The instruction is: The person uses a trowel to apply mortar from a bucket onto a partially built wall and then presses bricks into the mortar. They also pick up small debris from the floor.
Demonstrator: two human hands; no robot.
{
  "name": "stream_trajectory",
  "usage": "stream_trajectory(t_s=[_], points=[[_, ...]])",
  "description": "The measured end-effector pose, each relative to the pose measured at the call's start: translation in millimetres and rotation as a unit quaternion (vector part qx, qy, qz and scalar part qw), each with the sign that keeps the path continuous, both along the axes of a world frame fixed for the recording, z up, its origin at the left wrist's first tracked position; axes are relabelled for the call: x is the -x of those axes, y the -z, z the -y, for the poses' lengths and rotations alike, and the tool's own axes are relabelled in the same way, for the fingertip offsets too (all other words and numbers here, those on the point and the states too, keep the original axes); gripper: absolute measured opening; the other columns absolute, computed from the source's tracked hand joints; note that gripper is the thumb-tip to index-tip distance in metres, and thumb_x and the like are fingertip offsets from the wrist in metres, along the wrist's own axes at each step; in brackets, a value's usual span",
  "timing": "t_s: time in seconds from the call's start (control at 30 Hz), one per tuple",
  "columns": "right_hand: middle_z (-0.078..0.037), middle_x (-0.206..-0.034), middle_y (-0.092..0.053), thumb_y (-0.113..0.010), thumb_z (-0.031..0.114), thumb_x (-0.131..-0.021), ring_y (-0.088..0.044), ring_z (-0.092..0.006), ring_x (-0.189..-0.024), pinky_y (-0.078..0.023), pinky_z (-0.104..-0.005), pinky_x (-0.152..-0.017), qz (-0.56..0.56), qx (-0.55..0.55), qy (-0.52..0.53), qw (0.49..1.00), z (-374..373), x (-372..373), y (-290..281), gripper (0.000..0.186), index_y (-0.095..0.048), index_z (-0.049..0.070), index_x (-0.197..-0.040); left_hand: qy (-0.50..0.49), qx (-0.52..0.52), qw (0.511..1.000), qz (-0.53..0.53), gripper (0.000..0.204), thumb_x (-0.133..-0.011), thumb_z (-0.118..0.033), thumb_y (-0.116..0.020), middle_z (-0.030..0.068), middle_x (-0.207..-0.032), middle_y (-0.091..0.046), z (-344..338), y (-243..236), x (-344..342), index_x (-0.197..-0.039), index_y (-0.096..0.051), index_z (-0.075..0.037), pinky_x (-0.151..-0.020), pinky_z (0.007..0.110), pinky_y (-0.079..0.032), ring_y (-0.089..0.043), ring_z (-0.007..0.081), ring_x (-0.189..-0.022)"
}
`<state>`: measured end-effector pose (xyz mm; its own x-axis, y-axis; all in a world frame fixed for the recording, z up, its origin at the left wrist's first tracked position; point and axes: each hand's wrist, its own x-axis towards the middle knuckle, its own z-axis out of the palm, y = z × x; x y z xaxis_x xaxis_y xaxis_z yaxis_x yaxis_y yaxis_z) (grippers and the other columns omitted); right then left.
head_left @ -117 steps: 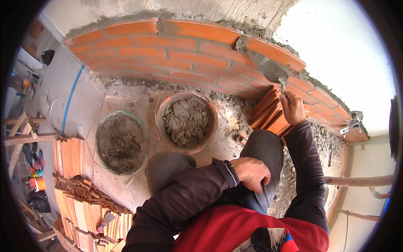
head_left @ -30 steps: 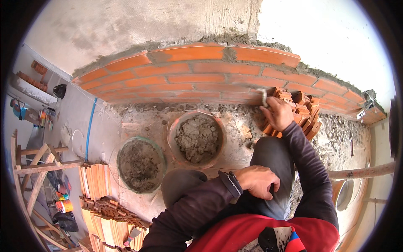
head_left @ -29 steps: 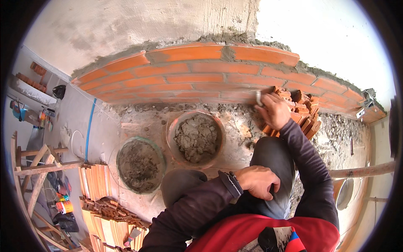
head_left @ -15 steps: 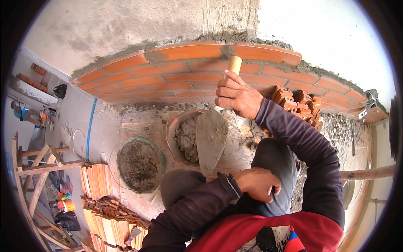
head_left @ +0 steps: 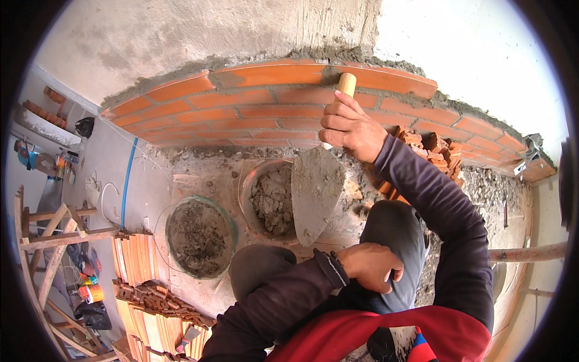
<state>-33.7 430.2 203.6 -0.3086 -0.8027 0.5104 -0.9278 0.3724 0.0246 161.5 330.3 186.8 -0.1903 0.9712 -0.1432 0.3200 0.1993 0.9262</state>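
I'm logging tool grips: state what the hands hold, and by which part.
The right hand grips a trowel by its pale handle. The left hand lies over the leg, with nothing visibly held.

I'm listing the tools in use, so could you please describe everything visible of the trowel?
The trowel has a broad, mottled grey blade, metal by its look, its narrower tip pointing down the picture. The right hand grips its pale, wood-like handle, whose end shows above. In view, the blade overlaps the orange-rimmed bucket.
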Motion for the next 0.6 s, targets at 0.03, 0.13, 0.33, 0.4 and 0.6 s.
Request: stream_trajectory(t_s=[0.03,0.13,0.33,0.4,0.6], points=[[-0.002,-0.109,-0.062,-0.068,0.001,-0.071,-0.055,-0.0238,-0.123,-0.027,-0.0561,-0.124,-0.002,-0.001,0.005,1.0,-0.1,-0.4,-0.5,0.037,-0.066,0.013,-0.106,0.0,0.001,1.0,0.001,0.035,-0.078,-0.027,-0.074,0.0085,-0.08,-0.074,-0.2,-0.5,0.3,-0.107,-0.068,-0.009,-0.07,0.045,-0.054,-0.072,0.031,-0.078],[-0.002,-0.106,-0.062,-0.069,0.004,-0.072,-0.056,-0.0231,-0.119,-0.031,-0.0555,-0.118,-0.005,0.001,0.028,1.0,-0.7,-8.4,-5.2,0.033,-0.066,0.012,-0.104,0.0,0.004,1.0,0.002,0.035,-0.078,-0.027,-0.074,0.0086,-0.08,-0.074,0.3,-3.1,1.7,-0.106,-0.068,-0.008,-0.069,0.045,-0.054,-0.072,0.0311,-0.078],[-0.009,-0.09,-0.065,-0.076,0.02,-0.082,-0.065,-0.0304,-0.087,-0.051,-0.0447,-0.082,0.112,-0.004,0.172,0.979,-47.7,-57.3,-2.1,0.024,-0.063,0.008,-0.098,-0.008,0.033,0.999,-0.008,0.036,-0.078,-0.028,-0.073,0.0095,-0.084,-0.075,6.1,-4.8,2.4,-0.108,-0.068,-0.009,-0.073,0.045,-0.055,-0.072,0.0311,-0.081],[-0.014,-0.084,-0.065,-0.077,0.023,-0.085,-0.066,-0.0361,-0.074,-0.053,-0.044,-0.068,0.156,-0.007,0.261,0.953,-75.7,-70.5,2.1,0.027,-0.061,0.006,-0.097,-0.011,0.039,0.999,-0.014,0.037,-0.078,-0.029,-0.073,0.0098,-0.085,-0.075,6.6,-8.0,2.5,-0.108,-0.069,-0.009,-0.074,0.045,-0.055,-0.072,0.0312,-0.083],[-0.015,-0.085,-0.067,-0.068,0.025,-0.093,-0.067,-0.0386,-0.074,-0.051,-0.0495,-0.065,0.107,-0.05,0.414,0.903,-106.9,-79.8,-1.3,0.025,-0.059,0.006,-0.106,0.016,0.064,0.998,-0.014,0.038,-0.077,-0.03,-0.073,0.0107,-0.094,-0.075,0.3,-12.8,4.6,-0.11,-0.07,-0.011,-0.08,0.045,-0.055,-0.072,0.0317,-0.092]])
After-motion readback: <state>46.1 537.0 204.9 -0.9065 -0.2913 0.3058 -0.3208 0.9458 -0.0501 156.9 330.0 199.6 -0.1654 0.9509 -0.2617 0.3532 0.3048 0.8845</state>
